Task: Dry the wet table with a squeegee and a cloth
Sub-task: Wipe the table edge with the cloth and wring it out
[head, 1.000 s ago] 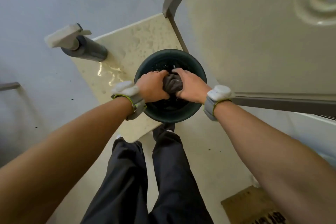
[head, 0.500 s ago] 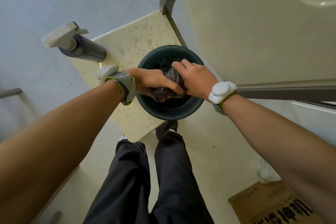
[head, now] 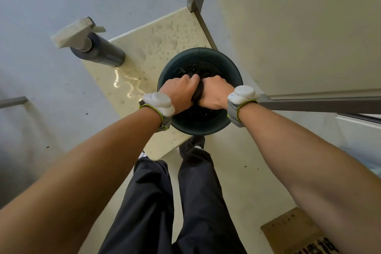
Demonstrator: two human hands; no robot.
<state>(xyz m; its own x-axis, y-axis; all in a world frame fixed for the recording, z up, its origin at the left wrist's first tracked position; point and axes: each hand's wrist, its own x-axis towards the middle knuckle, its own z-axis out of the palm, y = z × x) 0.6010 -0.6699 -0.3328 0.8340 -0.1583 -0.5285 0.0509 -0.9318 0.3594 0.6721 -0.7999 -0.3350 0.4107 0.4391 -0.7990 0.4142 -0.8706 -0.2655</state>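
Dark cloth (head: 198,92) bunched between my fists, right over the dark green bucket (head: 233,68). My left hand (head: 179,94) is curled tight round one end, my right hand (head: 214,94) is clamped on the other, knuckles almost meeting. The bucket sits on the pale table (head: 165,35), at the corner nearest me. Beads and puddles of water cover the tabletop. A grey spray bottle (head: 103,53) stands at the table's left edge, apart from the bucket.

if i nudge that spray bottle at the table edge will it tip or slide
Probably tippy: the spray bottle is tall and narrow with a bulky trigger head. It may slide too, since water pools by its base on the table. Standing near the edge, it could go off.
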